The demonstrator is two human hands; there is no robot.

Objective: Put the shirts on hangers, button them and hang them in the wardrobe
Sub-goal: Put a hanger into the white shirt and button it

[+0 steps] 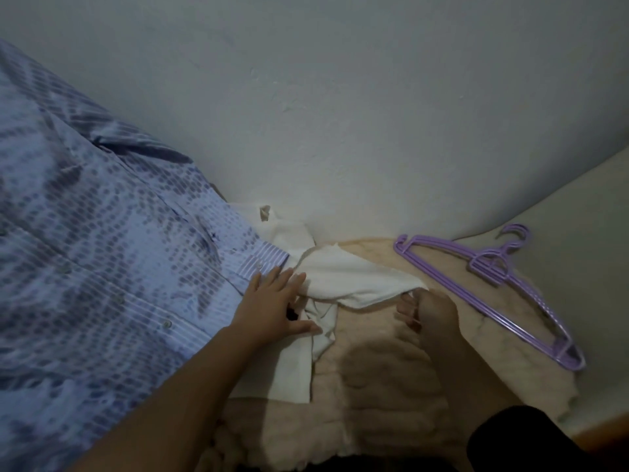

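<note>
Lying on a fluffy cream blanket (381, 369) against a pale wall (340, 97), the white shirt (343, 277) sits mid-bed; the left hand (272, 304) presses it flat, fingers spread, the right hand (425, 315) pinches its edge. Purple hangers (493, 284) lie by the right edge, a blue patterned shirt (102, 250) left.

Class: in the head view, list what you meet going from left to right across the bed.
blue patterned shirt → left hand, flat on the white garment → right hand, gripping that garment's edge → purple hangers.
</note>
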